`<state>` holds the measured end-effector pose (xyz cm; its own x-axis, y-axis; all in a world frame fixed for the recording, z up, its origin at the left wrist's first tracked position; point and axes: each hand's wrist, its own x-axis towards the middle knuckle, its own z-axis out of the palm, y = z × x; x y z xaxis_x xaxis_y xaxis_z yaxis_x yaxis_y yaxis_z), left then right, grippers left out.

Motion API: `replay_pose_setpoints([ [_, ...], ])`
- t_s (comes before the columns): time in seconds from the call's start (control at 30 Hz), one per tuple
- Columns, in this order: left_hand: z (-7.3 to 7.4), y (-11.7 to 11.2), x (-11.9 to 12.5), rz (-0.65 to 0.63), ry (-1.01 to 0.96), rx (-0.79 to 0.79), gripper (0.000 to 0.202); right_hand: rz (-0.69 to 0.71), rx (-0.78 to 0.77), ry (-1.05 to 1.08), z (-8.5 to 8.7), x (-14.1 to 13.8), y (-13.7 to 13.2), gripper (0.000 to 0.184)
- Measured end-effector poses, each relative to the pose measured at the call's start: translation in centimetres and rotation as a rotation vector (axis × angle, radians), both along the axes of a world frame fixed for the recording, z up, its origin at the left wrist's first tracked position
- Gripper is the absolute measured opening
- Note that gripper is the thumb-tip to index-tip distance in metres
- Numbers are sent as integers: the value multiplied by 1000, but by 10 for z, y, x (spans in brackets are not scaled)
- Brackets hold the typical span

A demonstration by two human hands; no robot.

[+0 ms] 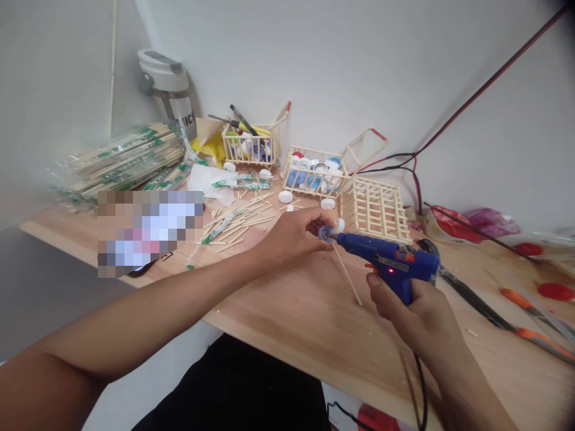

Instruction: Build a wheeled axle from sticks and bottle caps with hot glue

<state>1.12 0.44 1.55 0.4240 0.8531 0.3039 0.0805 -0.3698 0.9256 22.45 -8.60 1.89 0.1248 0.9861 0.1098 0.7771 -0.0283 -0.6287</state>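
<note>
My right hand [411,314] is wrapped round a blue hot glue gun [386,257] with a small red light lit on its side. Its nozzle points left, right at a translucent bottle cap [324,232]. That cap is pinched between the thumb and fingers of my left hand [300,232]. Below the nozzle, a thin wooden stick [348,276] slants down toward the tabletop; whether it touches the cap I cannot tell. Just behind, a lattice frame of sticks [380,206] leans beside a stick-built cart [314,173] holding bottle caps.
Another small cart [251,143] with caps and pens stands farther back. Cut sticks [242,221] lie scattered left of centre, near a blurred-out phone [150,233]. Bagged chopsticks [130,158] and a tumbler [168,90] fill the back left. Orange-handled pliers [539,341] lie at right.
</note>
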Motion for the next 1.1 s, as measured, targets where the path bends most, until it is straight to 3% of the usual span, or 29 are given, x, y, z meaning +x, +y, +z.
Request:
replay_pose_setpoints([
  [0.67, -1, 1, 0, 17, 3, 14, 25, -27, 55, -75, 9, -10, -5, 39],
  [1.1, -3, 0, 0, -5, 10, 13, 24, 52, 24, -128, 11, -3, 0, 40],
])
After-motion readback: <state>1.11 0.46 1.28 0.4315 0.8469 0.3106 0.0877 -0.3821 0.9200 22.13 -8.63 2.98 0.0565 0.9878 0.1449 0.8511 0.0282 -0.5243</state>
